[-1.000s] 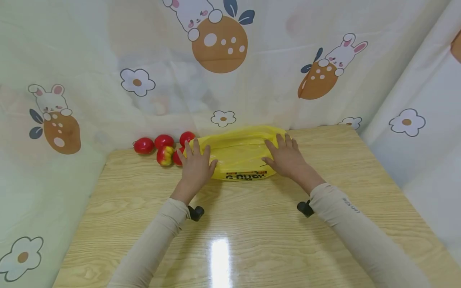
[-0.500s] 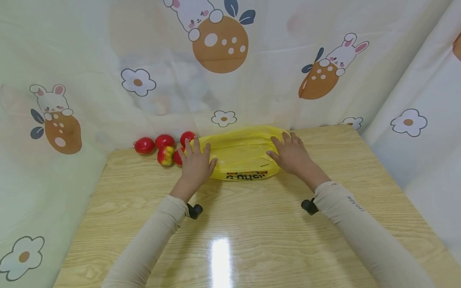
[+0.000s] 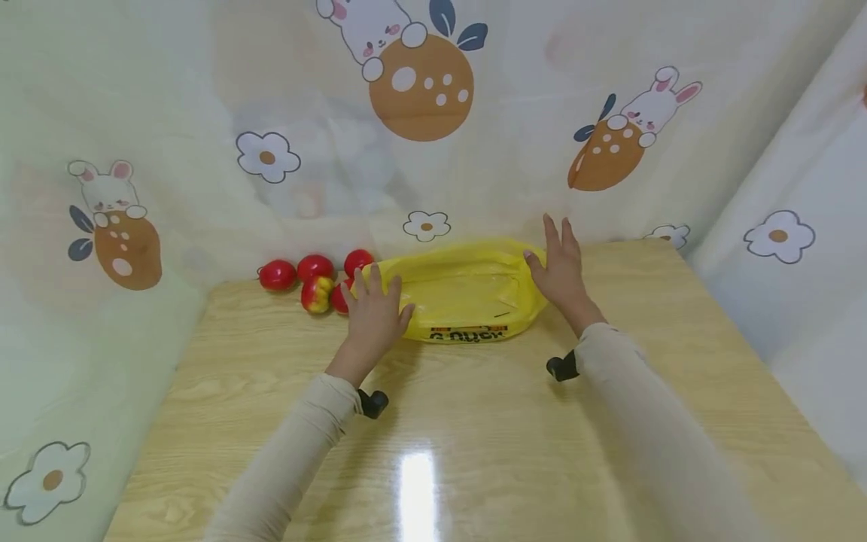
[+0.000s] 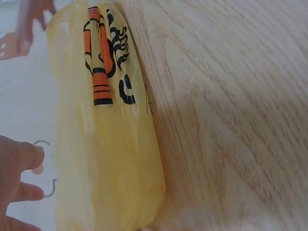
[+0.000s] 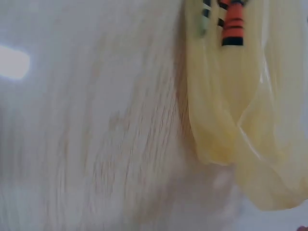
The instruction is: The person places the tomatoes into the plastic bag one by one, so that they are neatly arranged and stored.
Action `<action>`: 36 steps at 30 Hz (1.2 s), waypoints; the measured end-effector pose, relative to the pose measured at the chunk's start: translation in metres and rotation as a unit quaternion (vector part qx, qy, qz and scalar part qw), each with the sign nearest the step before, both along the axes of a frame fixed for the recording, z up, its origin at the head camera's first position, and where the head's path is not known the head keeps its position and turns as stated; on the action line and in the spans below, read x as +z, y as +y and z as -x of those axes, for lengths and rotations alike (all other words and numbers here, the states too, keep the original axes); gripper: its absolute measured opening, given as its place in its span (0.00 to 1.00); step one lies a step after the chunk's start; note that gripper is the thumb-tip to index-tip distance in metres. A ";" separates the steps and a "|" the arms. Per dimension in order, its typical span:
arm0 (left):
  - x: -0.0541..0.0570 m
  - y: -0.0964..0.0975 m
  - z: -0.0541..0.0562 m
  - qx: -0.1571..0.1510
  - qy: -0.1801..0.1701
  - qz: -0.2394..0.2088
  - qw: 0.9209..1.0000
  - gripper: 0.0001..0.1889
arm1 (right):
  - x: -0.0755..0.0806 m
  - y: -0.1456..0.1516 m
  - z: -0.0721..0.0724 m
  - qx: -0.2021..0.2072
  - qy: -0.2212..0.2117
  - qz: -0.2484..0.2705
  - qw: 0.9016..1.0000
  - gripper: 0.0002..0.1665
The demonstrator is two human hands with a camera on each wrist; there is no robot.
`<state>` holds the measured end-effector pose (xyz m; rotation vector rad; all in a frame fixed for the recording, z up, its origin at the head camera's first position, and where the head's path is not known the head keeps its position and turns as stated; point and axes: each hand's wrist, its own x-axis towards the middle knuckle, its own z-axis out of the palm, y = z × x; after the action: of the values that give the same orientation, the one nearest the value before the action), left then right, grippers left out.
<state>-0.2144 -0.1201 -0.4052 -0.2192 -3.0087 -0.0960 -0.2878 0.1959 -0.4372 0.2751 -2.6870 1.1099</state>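
A yellow plastic bag (image 3: 460, 293) with black and orange printing lies on the table, its mouth spread wide and its rim rolled back. My left hand (image 3: 375, 312) is at the bag's left end, fingers straight and spread over the rim. At the right end my right hand (image 3: 561, 275) is held with fingers straight, pointing toward the curtain, the thumb close to the rim. The left wrist view shows the bag's printed side (image 4: 101, 72) beside the left thumb. In the right wrist view the bag's creased end (image 5: 245, 144) appears, with the right hand almost wholly out of frame.
Several red apple-like fruits (image 3: 278, 275) sit left of the bag, one of them red and yellow (image 3: 316, 294); the left fingers partly cover the nearest. The wooden table (image 3: 474, 436) meets a patterned curtain (image 3: 325, 173) right behind the bag.
My right hand first slid right along the bag's rim, then lifted off toward the curtain with straightened fingers. The left hand has stayed at the left end; the bag keeps its place.
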 end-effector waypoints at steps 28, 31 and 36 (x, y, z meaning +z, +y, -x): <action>-0.012 -0.032 0.003 0.013 -0.006 -0.019 1.000 0.29 | -0.032 -0.007 0.009 -0.026 -0.112 0.261 0.959 0.34; -0.013 -0.034 0.004 0.013 -0.008 -0.023 1.000 0.29 | -0.031 -0.006 0.009 -0.030 -0.119 0.261 0.957 0.35; -0.013 -0.038 0.006 0.012 -0.015 -0.026 0.999 0.30 | -0.030 -0.003 0.007 -0.033 -0.123 0.256 0.958 0.36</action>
<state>-0.2201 -0.1581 -0.4185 -0.1789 -3.0323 -0.1777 -0.2950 0.1929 -0.4677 -0.0476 -2.4553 1.8636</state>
